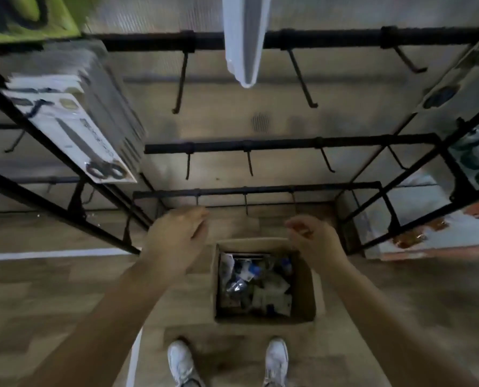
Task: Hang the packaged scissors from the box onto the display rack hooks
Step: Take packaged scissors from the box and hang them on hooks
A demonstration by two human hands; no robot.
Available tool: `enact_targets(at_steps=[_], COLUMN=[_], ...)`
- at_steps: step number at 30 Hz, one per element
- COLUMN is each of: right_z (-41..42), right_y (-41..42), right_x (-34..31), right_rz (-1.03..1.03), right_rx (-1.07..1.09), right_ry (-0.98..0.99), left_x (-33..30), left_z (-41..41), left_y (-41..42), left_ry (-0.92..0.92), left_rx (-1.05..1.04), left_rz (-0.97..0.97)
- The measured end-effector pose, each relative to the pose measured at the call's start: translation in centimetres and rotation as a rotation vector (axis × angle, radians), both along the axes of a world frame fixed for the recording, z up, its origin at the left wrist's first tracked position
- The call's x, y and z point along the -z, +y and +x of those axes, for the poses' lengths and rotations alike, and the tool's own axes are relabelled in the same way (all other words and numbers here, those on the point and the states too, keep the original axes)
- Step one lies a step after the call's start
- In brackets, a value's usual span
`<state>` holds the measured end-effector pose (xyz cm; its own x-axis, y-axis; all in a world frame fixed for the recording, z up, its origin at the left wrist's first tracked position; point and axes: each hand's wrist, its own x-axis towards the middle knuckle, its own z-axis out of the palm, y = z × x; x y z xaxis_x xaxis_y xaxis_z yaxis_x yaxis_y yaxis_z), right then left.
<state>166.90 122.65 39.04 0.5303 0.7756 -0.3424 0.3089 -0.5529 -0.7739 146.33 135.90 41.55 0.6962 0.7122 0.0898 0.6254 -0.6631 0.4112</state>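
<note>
1. Below you, an open cardboard box (pixel 263 280) with plain brown walls sits on the wood-grain plank floor (pixel 51 297), just ahead of your two white shoes (pixel 181 364).
2. Inside the box lies a loose jumble of packaged scissors (pixel 256 286): glossy clear plastic and white card, with spots of blue and black. The blur is too heavy to tell single packs apart.
3. Your left hand (pixel 177 236) hangs in the air above the box's left far corner, fingers loosely curled and relaxed, holding nothing.
4. Your right hand (pixel 311 238) hangs over the box's right far corner, fingers bent inward towards the thumb. You seem to hold nothing there, though the fingertips are blurred.
5. Both hands are apart from the box and from the rack.
6. In front of you stands the display rack (pixel 260 145), built of thin black metal bars in tiers, with slender black hooks (pixel 180 79) that jut forward and turn up at their tips. The hooks in the middle tiers are bare.
7. At upper left, a thick stack of flat rectangular hung packs (pixel 87 129) fills one hook; the front one is white card showing long grey blades and black looped handles.
8. At top centre a long, smooth, pale package (pixel 245 40) hangs edge-on from the top bar.
9. At right, more carded goods (pixel 456 88) hang, too blurred to name.
</note>
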Motion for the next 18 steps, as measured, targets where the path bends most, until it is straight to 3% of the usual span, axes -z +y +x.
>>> enact_targets(at_steps=[5,9,13,18], right_z=[3.4,4.2,3.4,2.0], right_y=[-4.8,-6.6,-5.8,-2.1], right_x=[7.8,16.9,29.8,45.2], right_rz=[-0.19,-0.352,-0.458,-0.528], right_rx=[0.029,0.078,0.058,-0.138], right_ry=[0.089,0.188,0.226,0.079], left_x=[7.3,17.7,30.6,48.1], left_z=[2.0,3.7,6.6,8.6], left_y=[-2.6,-3.7,-3.7,-2.7], left_ry=[-0.031,0.031,0.269,0.498], left_rx=[-0.139,-0.254,-0.279,-0.082], left_rz=[-0.168,-0.303,-0.472,-0.437])
